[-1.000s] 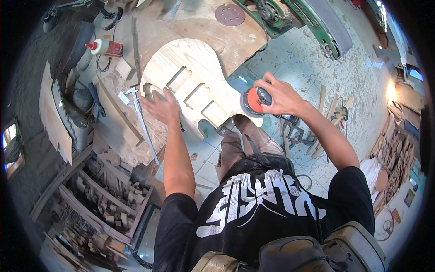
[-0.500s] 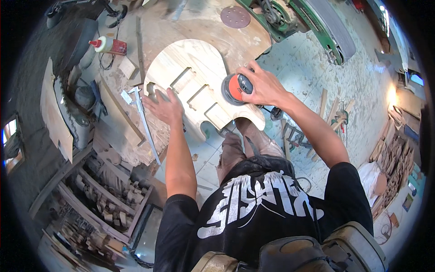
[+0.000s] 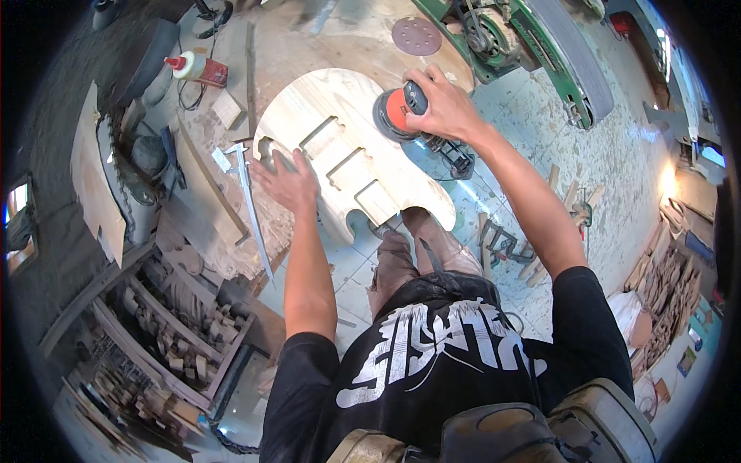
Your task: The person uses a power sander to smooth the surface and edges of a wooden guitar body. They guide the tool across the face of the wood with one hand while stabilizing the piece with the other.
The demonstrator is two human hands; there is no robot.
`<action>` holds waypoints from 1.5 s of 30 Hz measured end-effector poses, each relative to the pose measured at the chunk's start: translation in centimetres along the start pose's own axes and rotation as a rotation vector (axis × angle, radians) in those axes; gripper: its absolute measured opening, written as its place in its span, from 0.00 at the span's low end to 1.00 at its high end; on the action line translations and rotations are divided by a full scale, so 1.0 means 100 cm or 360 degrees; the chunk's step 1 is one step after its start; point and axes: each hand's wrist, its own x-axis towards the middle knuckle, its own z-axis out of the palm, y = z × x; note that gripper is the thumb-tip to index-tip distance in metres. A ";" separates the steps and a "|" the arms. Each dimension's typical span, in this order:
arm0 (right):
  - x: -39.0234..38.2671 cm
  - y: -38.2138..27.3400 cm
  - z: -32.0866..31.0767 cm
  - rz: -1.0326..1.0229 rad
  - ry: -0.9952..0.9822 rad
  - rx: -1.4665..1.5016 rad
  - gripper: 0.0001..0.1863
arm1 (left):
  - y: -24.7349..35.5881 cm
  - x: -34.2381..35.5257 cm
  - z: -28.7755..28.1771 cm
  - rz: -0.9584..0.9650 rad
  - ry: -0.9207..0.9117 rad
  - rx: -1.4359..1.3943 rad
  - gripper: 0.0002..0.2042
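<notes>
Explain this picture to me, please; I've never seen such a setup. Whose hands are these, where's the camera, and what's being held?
There's no robot here: these are a person's bare hands. The camera is a wide fisheye worn on the head, looking down, so straight edges bend toward the rim. The right hand grips an orange-and-black sander at the right edge of a pale guitar-shaped wooden body. The left hand rests at its left edge, fingers spread. On the work surface lie a caliper, a red-capped bottle and a round sanding disc.
</notes>
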 end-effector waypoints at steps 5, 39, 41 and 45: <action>-0.025 -0.009 0.002 -0.0025 -0.0071 -0.0003 0.35 | -0.004 0.000 0.001 -0.0011 -0.0023 -0.0015 0.34; -0.221 0.044 -0.006 0.0465 0.0438 0.0248 0.40 | 0.009 -0.047 0.003 0.0053 -0.0417 0.0010 0.57; -0.249 0.059 -0.010 0.0563 0.0490 0.0253 0.40 | -0.010 -0.037 0.004 0.0191 -0.0441 -0.0254 0.52; -0.305 0.089 -0.006 0.0607 0.0602 0.0231 0.40 | -0.016 -0.028 0.014 0.0379 -0.0376 -0.0376 0.47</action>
